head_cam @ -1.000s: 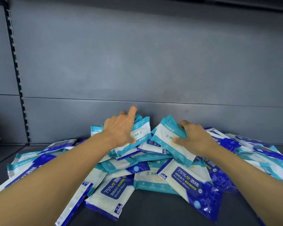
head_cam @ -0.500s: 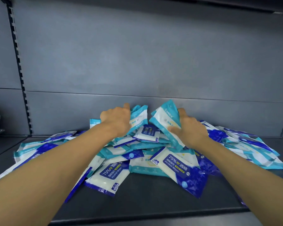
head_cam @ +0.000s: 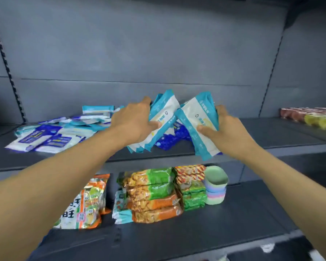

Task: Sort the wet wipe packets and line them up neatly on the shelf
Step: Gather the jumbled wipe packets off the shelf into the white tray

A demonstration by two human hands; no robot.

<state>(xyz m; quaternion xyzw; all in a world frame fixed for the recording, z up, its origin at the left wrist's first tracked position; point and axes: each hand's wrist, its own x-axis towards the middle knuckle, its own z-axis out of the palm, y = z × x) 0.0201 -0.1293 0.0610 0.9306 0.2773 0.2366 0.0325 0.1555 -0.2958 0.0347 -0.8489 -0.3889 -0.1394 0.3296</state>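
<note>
Left hand (head_cam: pixel 134 121) grips several teal wipe packets (head_cam: pixel 159 119); right hand (head_cam: pixel 228 129) grips another packet (head_cam: pixel 199 121) above the shelf (head_cam: pixel 252 132).

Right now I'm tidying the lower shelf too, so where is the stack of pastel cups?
In the head view, the stack of pastel cups stands on the lower shelf, right of centre, directly right of the green snack packs and below the right hand.

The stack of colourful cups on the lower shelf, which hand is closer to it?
Right. The right hand is almost straight above the stack of cups; the left hand is up and off to the left.
</note>
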